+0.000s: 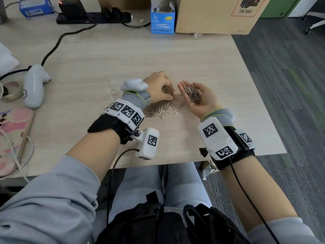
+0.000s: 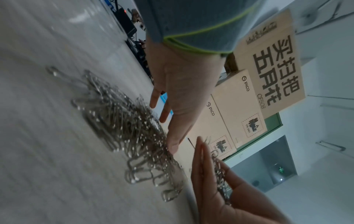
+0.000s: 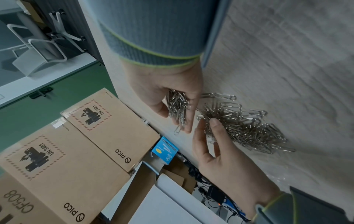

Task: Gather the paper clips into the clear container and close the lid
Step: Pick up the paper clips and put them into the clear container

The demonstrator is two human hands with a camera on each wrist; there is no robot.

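Observation:
A loose pile of silver paper clips lies on the light wooden table in front of me. My left hand reaches down onto the pile's far side and pinches a few clips between thumb and fingertips. In the left wrist view the left hand touches the pile. My right hand is turned palm up just right of the pile, cupped round a bunch of clips; the right wrist view shows that bunch in the palm. The clear container sits faintly visible left of my left hand, partly hidden by the wrist.
A white handheld device with a black cable lies at the left, beside a pink patterned item. At the back stand a blue carton, a cardboard box and a power strip. The table's edge runs close on the right.

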